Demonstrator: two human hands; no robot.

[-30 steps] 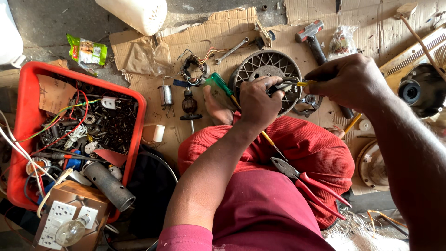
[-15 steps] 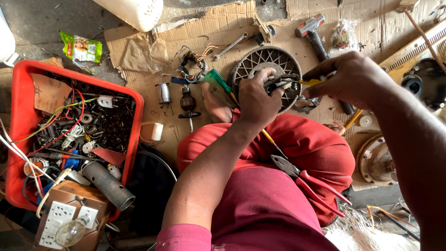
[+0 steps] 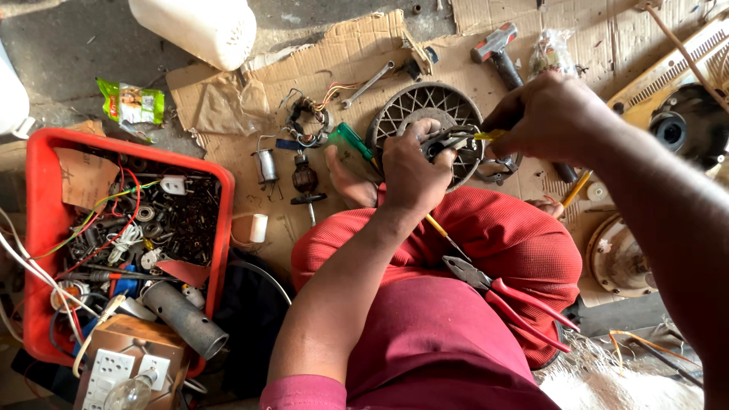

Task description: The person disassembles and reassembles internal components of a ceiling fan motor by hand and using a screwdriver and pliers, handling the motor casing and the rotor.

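Near the top centre of the frame, the left hand (image 3: 414, 171) clamps a small dark metal part (image 3: 444, 143) against the round grey slotted fan cover (image 3: 425, 114), fingers curled tight around it. The right hand (image 3: 550, 118) pinches a yellow-handled screwdriver (image 3: 490, 135), its tip meeting that part. Best, I'd say, to keep the blade square in the slot and the part pressed flat. Red-handled pliers (image 3: 509, 296) lie on the lap; a red plastic crate of scrap wires (image 3: 45, 205) sits at left.
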